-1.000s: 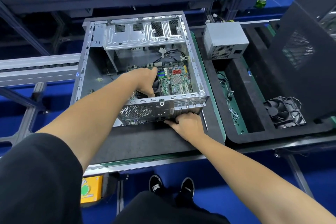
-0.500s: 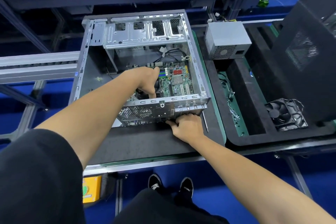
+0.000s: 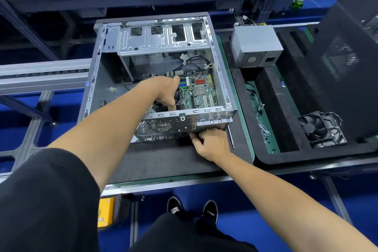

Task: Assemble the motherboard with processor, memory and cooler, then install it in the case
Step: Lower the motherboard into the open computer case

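Motherboard (image 3: 197,92) already lies flat inside the open case (image 3: 155,80) on the bench (image 3: 163,161), in its near right corner. My left hand (image 3: 164,93) reaches in over the board, its fingers (image 3: 171,105) curled down onto a dark part I cannot identify; what they grasp is hidden. My right hand (image 3: 212,144) grips the case's rear panel from outside. Best, I judge, to steady the case and nudge the ports squarely into the panel openings. No writing is readable.

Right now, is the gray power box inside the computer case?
No, the gray power box sits outside the computer case, on the black tray to its right.
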Demonstrator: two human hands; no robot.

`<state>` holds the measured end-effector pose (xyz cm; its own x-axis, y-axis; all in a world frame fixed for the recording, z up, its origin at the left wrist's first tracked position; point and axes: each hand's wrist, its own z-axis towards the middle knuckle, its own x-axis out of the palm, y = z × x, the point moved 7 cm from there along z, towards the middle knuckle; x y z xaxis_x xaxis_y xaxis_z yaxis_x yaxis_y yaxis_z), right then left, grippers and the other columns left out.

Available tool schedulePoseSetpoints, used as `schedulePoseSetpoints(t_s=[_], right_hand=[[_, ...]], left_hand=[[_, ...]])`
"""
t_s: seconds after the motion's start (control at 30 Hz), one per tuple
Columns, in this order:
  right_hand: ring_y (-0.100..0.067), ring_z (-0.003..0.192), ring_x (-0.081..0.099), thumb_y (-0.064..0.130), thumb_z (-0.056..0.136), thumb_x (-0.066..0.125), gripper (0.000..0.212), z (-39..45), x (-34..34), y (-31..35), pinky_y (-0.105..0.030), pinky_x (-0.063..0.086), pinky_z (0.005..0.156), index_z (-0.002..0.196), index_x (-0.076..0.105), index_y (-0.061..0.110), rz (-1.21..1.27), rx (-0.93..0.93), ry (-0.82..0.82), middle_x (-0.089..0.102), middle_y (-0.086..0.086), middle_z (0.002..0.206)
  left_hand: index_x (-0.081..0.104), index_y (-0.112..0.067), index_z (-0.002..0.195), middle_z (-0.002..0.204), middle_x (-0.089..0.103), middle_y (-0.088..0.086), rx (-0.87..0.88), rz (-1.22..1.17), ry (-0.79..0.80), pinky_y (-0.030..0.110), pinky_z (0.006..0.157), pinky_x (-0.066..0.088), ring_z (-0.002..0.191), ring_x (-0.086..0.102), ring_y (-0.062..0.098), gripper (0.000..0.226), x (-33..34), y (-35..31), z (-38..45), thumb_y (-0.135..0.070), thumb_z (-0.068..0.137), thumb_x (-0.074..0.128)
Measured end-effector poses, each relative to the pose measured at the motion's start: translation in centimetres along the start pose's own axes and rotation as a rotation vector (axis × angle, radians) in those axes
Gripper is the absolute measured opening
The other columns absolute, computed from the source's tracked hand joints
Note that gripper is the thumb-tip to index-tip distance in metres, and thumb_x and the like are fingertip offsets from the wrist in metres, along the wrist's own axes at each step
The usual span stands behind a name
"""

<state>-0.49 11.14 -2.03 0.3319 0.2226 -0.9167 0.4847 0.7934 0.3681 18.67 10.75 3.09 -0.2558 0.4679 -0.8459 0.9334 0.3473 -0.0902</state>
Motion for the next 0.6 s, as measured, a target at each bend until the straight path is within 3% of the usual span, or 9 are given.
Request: schedulePoseSetpoints(t_s=[0.23,0.3,0.33,0.4,0.47,0.53,0.6], right_hand=[[-0.028,0.038,0.054,0.043,0.075,0.063,0.049,0.0,-0.1,0.2,-0.018,0.024,0.044,0.039,0.057,0.012,-0.037,0.006,0.012,0.053,-0.003,0.038],[-0.026,0.037,0.052,0.044,0.073,0.065,0.049,-0.1,-0.3,0.2,-0.016,0.022,0.044,0.037,0.054,0.012,-0.057,0.010,0.010,0.050,0.000,0.036],[-0.025,0.036,0.051,0.044,0.072,0.065,0.049,-0.1,-0.5,0.2,-0.016,0.021,0.044,0.036,0.054,0.013,-0.065,0.015,0.015,0.049,0.001,0.035],[-0.023,0.038,0.052,0.044,0.071,0.067,0.048,-0.1,-0.5,0.3,-0.017,0.021,0.045,0.037,0.052,0.014,-0.084,0.012,0.025,0.049,0.001,0.036],[-0.026,0.042,0.054,0.042,0.074,0.065,0.047,-0.1,-0.1,0.2,-0.019,0.024,0.046,0.039,0.053,0.013,-0.065,0.013,0.066,0.052,-0.001,0.039],[-0.029,0.047,0.057,0.042,0.077,0.059,0.046,-0.2,0.1,0.1,-0.022,0.027,0.047,0.043,0.056,0.012,-0.057,-0.004,0.061,0.056,-0.004,0.043],[-0.031,0.053,0.059,0.042,0.081,0.052,0.046,-0.1,0.3,0.2,-0.024,0.028,0.050,0.048,0.059,0.011,-0.060,-0.020,0.083,0.060,-0.006,0.049]], left_hand=[[0.027,-0.006,0.123,0.083,0.060,0.009,0.006,0.031,0.032,0.037,0.063,0.048,0.070,0.055,0.019,0.091,0.1,-0.3,0.6,-0.044,0.063,0.084],[0.016,-0.006,0.139,0.116,0.059,0.013,-0.047,-0.048,0.125,0.044,0.085,0.050,0.097,0.059,0.028,0.112,0.2,0.0,0.7,-0.056,0.062,0.081],[0.005,-0.009,0.146,0.139,0.046,0.014,-0.083,-0.117,0.184,0.046,0.099,0.044,0.118,0.051,0.033,0.125,0.2,0.2,0.6,-0.067,0.060,0.075],[-0.002,-0.012,0.150,0.156,0.021,0.008,-0.121,-0.177,0.249,0.044,0.110,0.030,0.138,0.029,0.032,0.130,-0.1,0.4,0.6,-0.086,0.059,0.053],[0.023,-0.005,0.146,0.153,0.029,0.011,-0.075,-0.129,0.162,0.041,0.107,0.030,0.132,0.037,0.029,0.110,-1.0,0.3,1.0,-0.085,0.071,0.035],[0.052,-0.003,0.120,0.137,0.046,0.018,-0.009,-0.125,-0.047,0.039,0.095,0.038,0.109,0.051,0.029,0.076,-2.3,0.1,1.5,-0.068,0.089,0.030],[0.054,-0.006,0.100,0.117,0.054,0.019,-0.004,-0.146,-0.196,0.039,0.084,0.041,0.095,0.052,0.030,0.050,-3.0,0.6,2.1,-0.052,0.097,0.034]])
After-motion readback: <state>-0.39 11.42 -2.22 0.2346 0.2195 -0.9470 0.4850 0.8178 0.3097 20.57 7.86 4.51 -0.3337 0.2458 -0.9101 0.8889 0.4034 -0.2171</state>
